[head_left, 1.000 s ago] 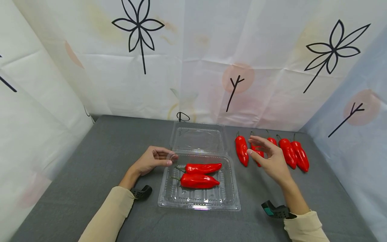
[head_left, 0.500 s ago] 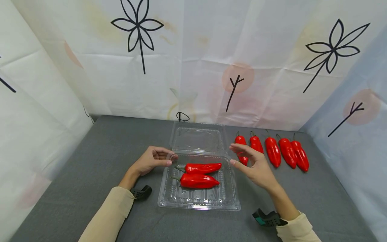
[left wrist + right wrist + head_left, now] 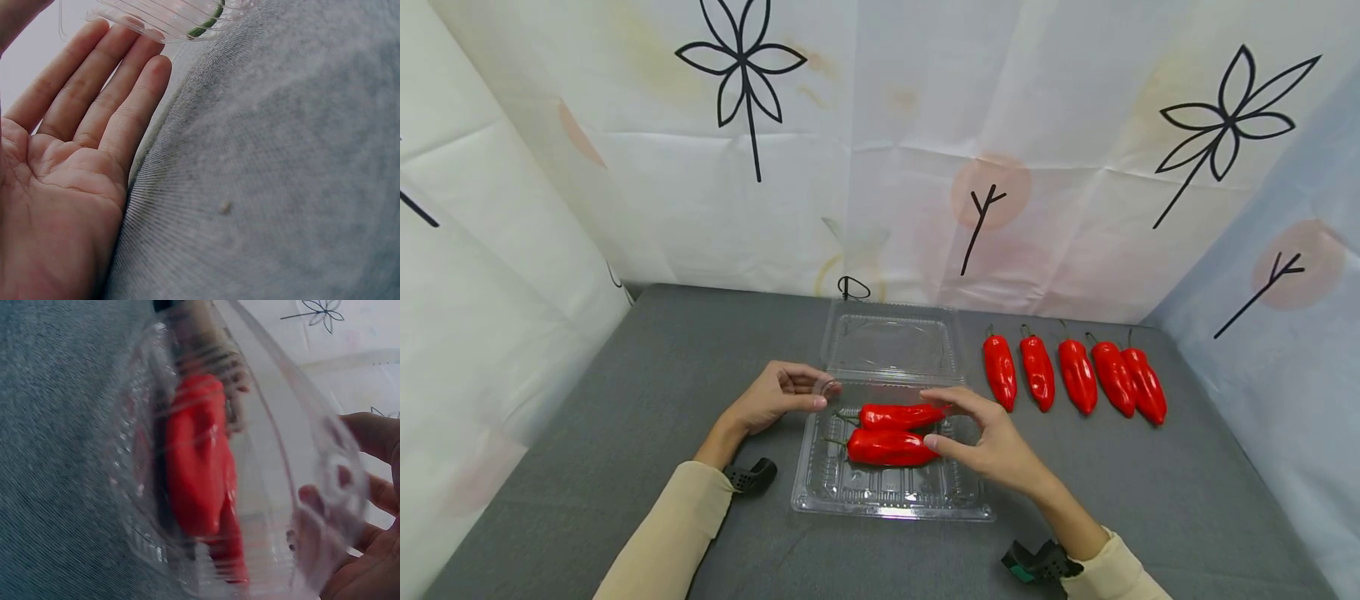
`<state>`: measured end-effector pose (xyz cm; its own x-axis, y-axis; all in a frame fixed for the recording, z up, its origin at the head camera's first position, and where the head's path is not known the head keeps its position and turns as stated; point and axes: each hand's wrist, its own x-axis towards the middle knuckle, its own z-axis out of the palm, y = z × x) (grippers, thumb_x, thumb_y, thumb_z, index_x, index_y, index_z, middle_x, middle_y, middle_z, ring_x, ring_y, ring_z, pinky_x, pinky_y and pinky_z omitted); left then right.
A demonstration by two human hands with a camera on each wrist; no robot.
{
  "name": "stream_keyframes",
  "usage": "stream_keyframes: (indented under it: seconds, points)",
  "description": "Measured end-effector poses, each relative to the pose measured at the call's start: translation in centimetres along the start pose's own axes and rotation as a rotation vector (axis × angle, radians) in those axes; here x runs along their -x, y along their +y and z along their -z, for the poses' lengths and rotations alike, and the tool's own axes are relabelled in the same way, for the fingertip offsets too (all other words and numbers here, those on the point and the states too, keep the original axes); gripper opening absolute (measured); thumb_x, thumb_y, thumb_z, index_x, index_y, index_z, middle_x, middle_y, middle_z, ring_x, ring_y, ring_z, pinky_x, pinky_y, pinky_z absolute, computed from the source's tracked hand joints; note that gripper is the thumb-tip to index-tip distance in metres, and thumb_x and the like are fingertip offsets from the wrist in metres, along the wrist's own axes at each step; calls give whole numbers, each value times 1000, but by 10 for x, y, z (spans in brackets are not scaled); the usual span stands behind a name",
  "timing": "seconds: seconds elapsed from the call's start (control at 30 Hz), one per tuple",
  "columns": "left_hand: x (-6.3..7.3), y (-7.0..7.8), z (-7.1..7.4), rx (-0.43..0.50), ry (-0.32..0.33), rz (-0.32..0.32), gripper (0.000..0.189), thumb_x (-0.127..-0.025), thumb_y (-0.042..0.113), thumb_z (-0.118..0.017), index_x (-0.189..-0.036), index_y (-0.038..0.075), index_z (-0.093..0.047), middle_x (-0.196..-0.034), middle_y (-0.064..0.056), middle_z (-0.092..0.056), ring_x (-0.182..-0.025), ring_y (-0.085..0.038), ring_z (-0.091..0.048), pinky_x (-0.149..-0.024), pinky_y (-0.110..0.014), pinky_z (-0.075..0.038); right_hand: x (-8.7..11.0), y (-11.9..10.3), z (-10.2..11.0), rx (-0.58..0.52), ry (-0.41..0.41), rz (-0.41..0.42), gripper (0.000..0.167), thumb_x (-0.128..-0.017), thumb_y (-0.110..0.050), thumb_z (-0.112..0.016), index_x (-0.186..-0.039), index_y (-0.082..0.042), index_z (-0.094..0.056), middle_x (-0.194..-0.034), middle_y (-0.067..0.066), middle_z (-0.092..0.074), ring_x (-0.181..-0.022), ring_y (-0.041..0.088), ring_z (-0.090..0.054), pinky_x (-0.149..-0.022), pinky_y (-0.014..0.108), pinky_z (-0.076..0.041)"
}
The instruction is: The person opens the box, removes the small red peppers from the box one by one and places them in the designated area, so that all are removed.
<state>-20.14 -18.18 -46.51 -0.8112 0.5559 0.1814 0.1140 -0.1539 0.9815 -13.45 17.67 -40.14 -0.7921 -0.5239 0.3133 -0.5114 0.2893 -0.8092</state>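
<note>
A clear plastic clamshell container (image 3: 891, 511) lies with its lid (image 3: 891, 343) folded back. Inside, two red peppers lie side by side, the far pepper (image 3: 895, 415) and the near pepper (image 3: 883, 450), stems to the left. My left hand (image 3: 775, 402) is at the container's back left corner; in the left wrist view its straight fingers (image 3: 81, 94) touch the rim. Over the container's right side hovers my right hand (image 3: 996, 437), thumb and fingers apart, nothing held. Seen from the right wrist, the near pepper (image 3: 197, 456) shows blurred through the plastic wall.
Several more red peppers (image 3: 1077, 379) lie in a row at the back right of the grey tabletop (image 3: 700, 333). A white patterned cloth (image 3: 895, 167) hangs behind and along both sides.
My right hand has moved left and toward me, from above the pepper row to over the container's right side. My left hand and the container have stayed put.
</note>
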Motion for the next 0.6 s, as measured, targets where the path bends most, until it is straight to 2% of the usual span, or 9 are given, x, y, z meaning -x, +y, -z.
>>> stream_keyframes:
  seconds: [0.23,0.37,0.6]
  points:
    - [0,0,0,10,-2,2,40,-88,-2,-76,-122,-19,-61,-120,-30,-68,-112,-34,-69,-93,-36,-56,0,0,-11,16,-29,5,49,-89,-16,-81,-135,-10,-64,-131,9,-65,-110,32,-62,-94,46,-52]
    - [-1,-1,0,9,0,2,40,-88,-1,-76,-122,-18,-61,-120,-29,-68,-112,-34,-69,-93,-37,-56,-2,-1,-14,38,-46,11,50,-87,-17,-82,-133,-8,-64,-131,6,-65,-111,31,-61,-92,46,-53]
    - [0,0,-1,-1,7,7,40,-88,-1,-76,-121,-18,-62,-119,-27,-69,-110,-30,-70,-93,-36,-56,-8,-5,-18,47,-130,3,52,-87,-20,-83,-134,-10,-64,-132,3,-64,-113,28,-62,-92,52,-55]
